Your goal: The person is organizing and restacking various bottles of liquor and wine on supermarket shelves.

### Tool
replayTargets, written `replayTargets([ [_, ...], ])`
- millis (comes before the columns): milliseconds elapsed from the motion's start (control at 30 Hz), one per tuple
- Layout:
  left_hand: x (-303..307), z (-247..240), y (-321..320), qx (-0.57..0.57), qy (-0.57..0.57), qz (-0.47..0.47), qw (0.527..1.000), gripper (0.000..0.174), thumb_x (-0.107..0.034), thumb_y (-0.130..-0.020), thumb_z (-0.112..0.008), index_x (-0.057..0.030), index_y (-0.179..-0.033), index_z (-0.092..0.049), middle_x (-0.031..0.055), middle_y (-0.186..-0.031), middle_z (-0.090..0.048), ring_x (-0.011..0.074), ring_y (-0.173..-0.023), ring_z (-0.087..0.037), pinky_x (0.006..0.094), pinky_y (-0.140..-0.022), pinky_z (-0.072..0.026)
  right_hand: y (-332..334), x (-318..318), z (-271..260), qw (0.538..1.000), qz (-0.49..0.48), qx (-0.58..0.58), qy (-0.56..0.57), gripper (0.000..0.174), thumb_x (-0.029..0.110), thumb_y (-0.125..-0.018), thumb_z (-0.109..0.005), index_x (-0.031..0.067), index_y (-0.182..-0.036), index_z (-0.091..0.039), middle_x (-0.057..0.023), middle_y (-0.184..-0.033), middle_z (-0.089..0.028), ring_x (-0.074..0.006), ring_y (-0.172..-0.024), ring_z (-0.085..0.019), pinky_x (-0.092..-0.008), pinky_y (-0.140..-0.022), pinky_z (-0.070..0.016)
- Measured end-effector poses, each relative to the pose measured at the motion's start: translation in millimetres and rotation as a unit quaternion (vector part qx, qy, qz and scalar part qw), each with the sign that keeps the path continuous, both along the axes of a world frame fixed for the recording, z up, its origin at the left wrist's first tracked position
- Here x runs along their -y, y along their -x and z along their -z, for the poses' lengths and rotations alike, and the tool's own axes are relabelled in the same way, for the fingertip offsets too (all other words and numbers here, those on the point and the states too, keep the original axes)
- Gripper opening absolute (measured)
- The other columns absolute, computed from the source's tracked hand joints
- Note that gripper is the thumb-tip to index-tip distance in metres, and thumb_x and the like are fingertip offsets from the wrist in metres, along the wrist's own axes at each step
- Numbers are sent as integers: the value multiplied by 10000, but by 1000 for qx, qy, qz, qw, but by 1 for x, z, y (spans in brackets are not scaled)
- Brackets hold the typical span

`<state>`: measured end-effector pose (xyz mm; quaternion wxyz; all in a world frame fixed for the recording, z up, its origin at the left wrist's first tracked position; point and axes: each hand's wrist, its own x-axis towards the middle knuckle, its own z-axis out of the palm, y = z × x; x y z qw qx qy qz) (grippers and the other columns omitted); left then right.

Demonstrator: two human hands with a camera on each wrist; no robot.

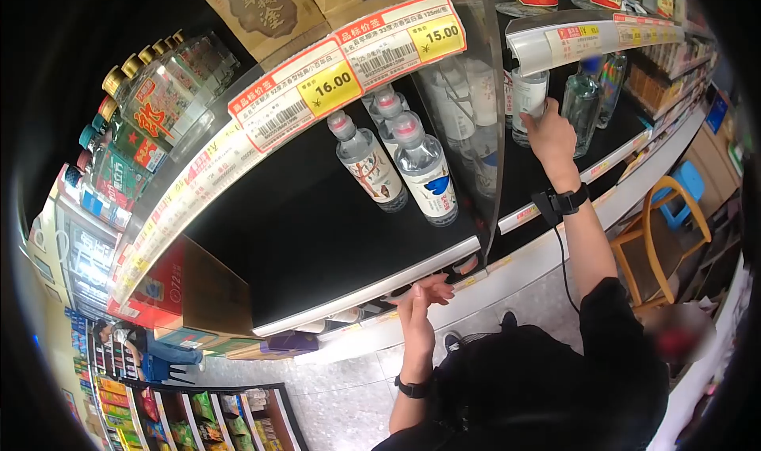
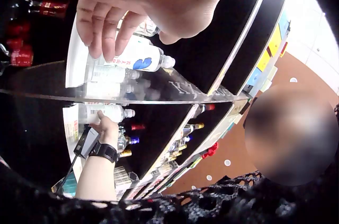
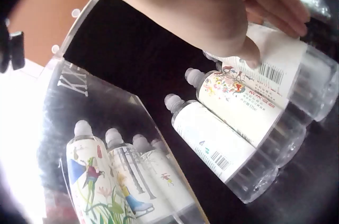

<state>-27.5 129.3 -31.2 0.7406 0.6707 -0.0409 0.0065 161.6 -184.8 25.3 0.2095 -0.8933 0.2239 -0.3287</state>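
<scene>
My right hand grips a clear water bottle with a white label, on the shelf right of the divider. In the right wrist view the thumb lies across this bottle's label, and the fingers reach over its far side. Two more water bottles stand beside it, one with a floral label. My left hand holds nothing; its fingers are loosely extended near the shelf's front edge. Several water bottles with pink caps stand on the shelf beyond it, one label bearing a blue picture.
A transparent divider separates the two shelf sections. Price tags line the curved upper shelf edge. Green glass bottles stand right of my right hand. Cartons are stacked at left, and a wooden chair stands at right.
</scene>
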Motion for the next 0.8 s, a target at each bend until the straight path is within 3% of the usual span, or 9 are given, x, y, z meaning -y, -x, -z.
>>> replayTargets([
  [200,6,0,-4,-18,5,35,999,550,-408,-1072,-372,54,-1117,-668,108,-896,-687,182,-822,-642,323,-757,-482,16,-8,-7,999,-2,45,-3,626,469,-856,-715,8,-1239,-535,-263,-904,-709,-433,-872,-694,-502,-747,-549],
  [367,14,2,-2,-26,16,57,998,527,-395,-1070,-392,52,-1124,-667,105,-892,-690,174,-821,-642,316,-769,-482,0,-11,-20,1000,-13,-25,-11,652,521,-834,-725,-30,-1124,-529,-290,-888,-699,-457,-872,-685,-515,-752,-549],
  [500,13,-2,3,-28,8,50,998,531,-393,-1075,-384,56,-1109,-665,98,-880,-685,163,-821,-639,310,-762,-479,-6,-7,-17,1000,-11,-9,-13,612,459,-819,-762,-46,-1059,-515,-291,-836,-694,-449,-839,-694,-506,-723,-560],
  [633,8,0,5,-43,8,22,999,506,-368,-1078,-380,49,-1097,-667,87,-879,-683,161,-819,-633,308,-759,-474,8,-10,-17,999,-29,-24,-20,618,483,-826,-744,-35,-1083,-526,-311,-872,-689,-465,-880,-681,-520,-773,-543],
  [800,8,0,5,-61,5,16,998,453,-330,-1068,-418,41,-1091,-676,82,-871,-686,156,-807,-630,304,-758,-474,49,-31,-25,997,-61,-32,-25,642,481,-817,-743,-41,-1120,-525,-281,-858,-702,-452,-859,-694,-513,-775,-547],
])
